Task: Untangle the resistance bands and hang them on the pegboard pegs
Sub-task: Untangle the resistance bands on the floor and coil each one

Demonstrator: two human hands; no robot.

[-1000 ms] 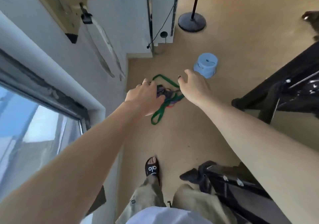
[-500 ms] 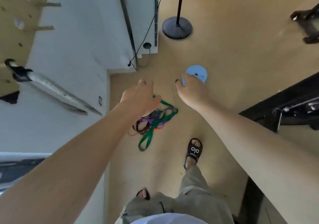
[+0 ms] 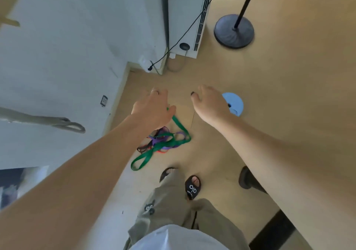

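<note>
- Left hand [image 3: 152, 109] grips the green band [image 3: 154, 151], knotted bands [image 3: 161, 141] dangling beneath, above the floor [image 3: 289, 76]
- Right hand [image 3: 210, 103] hangs open, empty
- Risk: pulling one-handed could tighten the knot

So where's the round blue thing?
The round light-blue plastic object sits on the tan floor, just right of the right hand, below the black round stand base.

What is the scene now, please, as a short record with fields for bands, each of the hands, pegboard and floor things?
bands: tangled bunch, green, purple, red, black, hanging under the left hand
left hand: grips the green band
right hand: holds nothing, fingers spread
pegboard: only wooden pegs show at top left
floor things: blue round object, lamp base
</note>
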